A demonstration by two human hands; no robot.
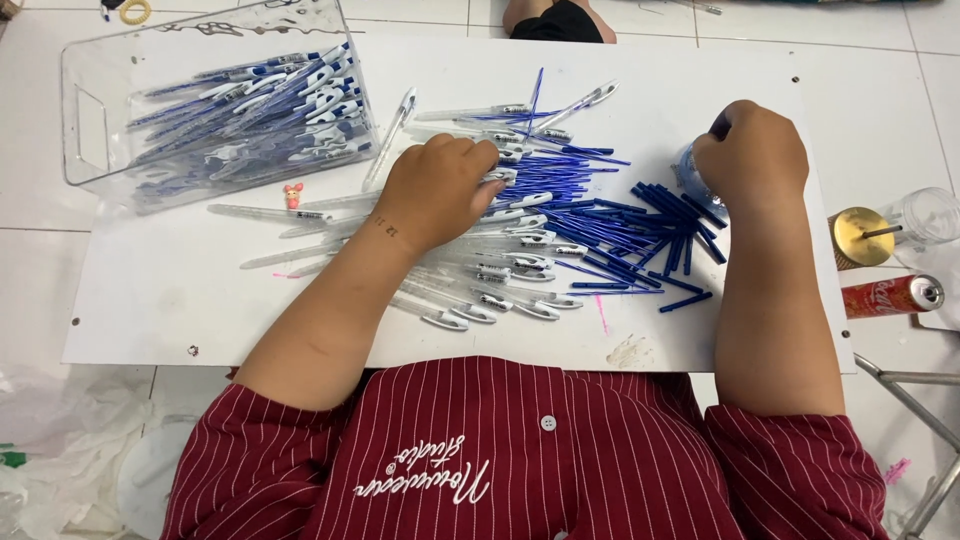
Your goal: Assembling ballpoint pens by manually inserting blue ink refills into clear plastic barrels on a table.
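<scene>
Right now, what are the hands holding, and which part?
The left hand rests knuckles-down on the clear pen barrels; any grip is hidden. The right hand is closed over a small clear container, at its top.

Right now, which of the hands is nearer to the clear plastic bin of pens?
The left hand. It rests on the loose pens just right of the clear plastic bin; the right hand is far across the board.
</scene>
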